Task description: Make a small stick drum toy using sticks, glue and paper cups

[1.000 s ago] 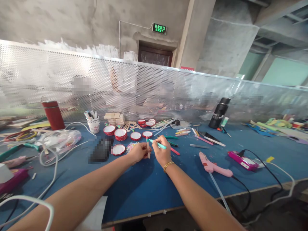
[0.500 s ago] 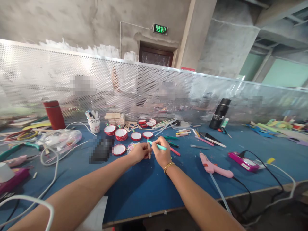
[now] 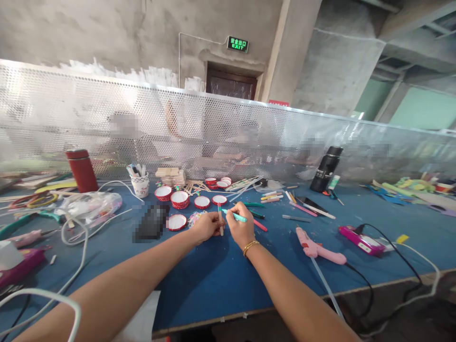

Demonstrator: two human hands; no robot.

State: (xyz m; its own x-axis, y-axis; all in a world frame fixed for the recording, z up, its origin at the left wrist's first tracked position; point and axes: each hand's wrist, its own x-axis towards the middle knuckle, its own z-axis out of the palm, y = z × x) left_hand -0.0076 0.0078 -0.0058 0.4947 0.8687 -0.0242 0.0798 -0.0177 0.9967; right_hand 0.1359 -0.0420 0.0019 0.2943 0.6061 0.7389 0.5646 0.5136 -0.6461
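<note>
Fingertips of the left hand (image 3: 205, 226) pinch a pale wooden craft stick (image 3: 220, 222), holding it nearly upright just above the blue worktop (image 3: 199, 280), about midway along it and closer to the far edge than to the near one. The right hand (image 3: 241, 227) is closed in a writing grip on a teal marker (image 3: 234, 215), its tip meeting the upper part of the stick — the two hands almost touching. A gold bracelet (image 3: 251, 246) circles the right wrist.

Just beyond the hands lie several red-rimmed round lids (image 3: 179, 199) with white faces, and a red stick (image 3: 260, 225) rests beside the right hand. Toward the right side of the worktop a pink glue gun (image 3: 317, 247) lies on its side, its black cord trailing over the near edge, with a magenta device (image 3: 360, 239) farther right. Along the far edge stand a red flask (image 3: 81, 170), a white cup (image 3: 139, 184) of tools and a black bottle (image 3: 326, 168) — all in front of a perforated metal screen (image 3: 71, 118). White cable (image 3: 76, 228) loops across the left end.
</note>
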